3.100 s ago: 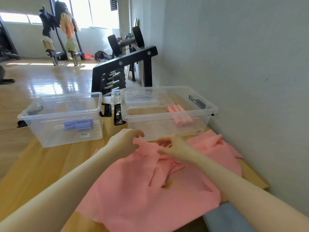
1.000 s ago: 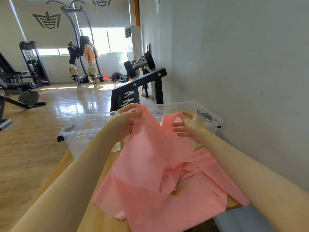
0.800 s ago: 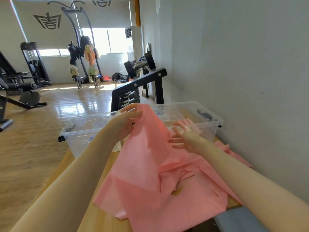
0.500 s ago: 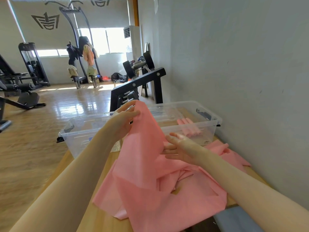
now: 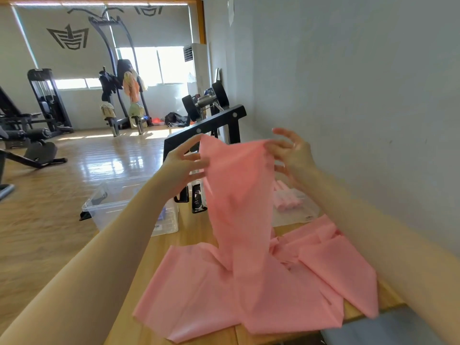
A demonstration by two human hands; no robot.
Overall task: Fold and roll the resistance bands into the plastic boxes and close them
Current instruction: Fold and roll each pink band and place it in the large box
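Observation:
A wide pink resistance band (image 5: 239, 195) is lifted by its top edge above the wooden table (image 5: 191, 232). My left hand (image 5: 184, 165) pinches the band's upper left corner. My right hand (image 5: 291, 155) pinches the upper right corner, its other fingers spread. The rest of the band lies crumpled on the table. Behind it stand two clear plastic boxes: the left box (image 5: 119, 202) holds purple rolls, mostly hidden by my left arm. The right box (image 5: 298, 215) holds pink rolled bands (image 5: 286, 200) and is partly hidden by the band and my right arm.
A grey wall runs close along the right side. A black dumbbell rack (image 5: 206, 128) stands just beyond the boxes. Black clips (image 5: 198, 200) sit between the boxes. A grey-blue pad (image 5: 388, 329) lies at the table's near right corner. Gym machines stand across the wooden floor.
My right hand came up from the heap and took the band's upper right corner. Both hands rose, and the top edge now stretches between them.

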